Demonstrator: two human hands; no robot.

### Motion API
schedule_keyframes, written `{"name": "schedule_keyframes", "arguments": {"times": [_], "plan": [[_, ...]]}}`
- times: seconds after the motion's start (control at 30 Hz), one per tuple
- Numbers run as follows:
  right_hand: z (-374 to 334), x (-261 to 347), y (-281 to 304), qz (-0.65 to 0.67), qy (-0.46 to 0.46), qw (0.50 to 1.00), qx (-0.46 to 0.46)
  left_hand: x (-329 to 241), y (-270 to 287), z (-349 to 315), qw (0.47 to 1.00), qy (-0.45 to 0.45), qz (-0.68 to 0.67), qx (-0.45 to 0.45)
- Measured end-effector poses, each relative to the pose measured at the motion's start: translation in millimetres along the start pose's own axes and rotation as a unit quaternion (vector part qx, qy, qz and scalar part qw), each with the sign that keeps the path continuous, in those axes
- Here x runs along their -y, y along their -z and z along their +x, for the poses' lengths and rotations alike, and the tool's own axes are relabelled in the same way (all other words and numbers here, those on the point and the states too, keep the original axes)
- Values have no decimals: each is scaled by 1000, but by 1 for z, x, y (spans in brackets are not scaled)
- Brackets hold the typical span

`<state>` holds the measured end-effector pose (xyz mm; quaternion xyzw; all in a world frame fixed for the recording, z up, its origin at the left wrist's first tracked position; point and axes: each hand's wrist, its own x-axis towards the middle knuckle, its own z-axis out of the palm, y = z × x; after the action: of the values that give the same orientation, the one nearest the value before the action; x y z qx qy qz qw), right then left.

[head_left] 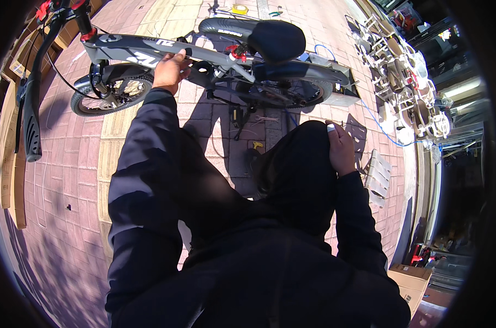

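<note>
Evidently one hand on the bicycle, the other on a knee

Right in front of the person, a grey bicycle (136,50) stands crosswise on the brick paving (68,180), handlebar to the left and black saddle (281,44) to the right. The left hand (170,71) touches the frame's main tube, about midway between the front end and the saddle, its fingers slightly apart and bent over the tube. From here I can't tell whether they pinch anything. The right hand (342,148) lies over the right knee, fingers bent round it, with something small and white at a fingertip; its underside is hidden from me.

Below the saddle sits a red clamp (237,53), and lower down a pedal (236,116) hangs over the shaded bricks. A yellow-handled tool (257,145) lies on the ground between the person's legs. Farther out, a roll of yellow tape (240,9) rests beyond the bicycle, and a blue hose (376,121) curves along the right. Past it is a jumbled heap of pale frames (414,82). Cardboard boxes (6,153) line the left edge, and another carton (411,281) sits at lower right.
</note>
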<state>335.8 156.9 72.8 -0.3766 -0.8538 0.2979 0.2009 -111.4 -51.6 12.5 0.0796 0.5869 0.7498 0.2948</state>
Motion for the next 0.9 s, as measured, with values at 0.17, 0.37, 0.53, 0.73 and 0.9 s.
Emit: {"name": "schedule_keyframes", "arguments": {"times": [0.17,0.37,0.53,0.73,0.9], "plan": [[-9,-5,5,-53,10,998,-29,-4,-6,-1,1000,-1,-12,-20],[-9,-12,13,-45,-13,999,-5,-1,-8,1,999,-4,-23,-28],[-16,-9,-8,-26,9,1000,12,3,-5,4,999,-1,-24,-26],[-18,1,-1,-140,59,988,-16,0,-1,4,1000,3,-15,-14],[-19,-5,22,-129,17,991,-9,2,-4,5,999,-9,-18,-29]]}}
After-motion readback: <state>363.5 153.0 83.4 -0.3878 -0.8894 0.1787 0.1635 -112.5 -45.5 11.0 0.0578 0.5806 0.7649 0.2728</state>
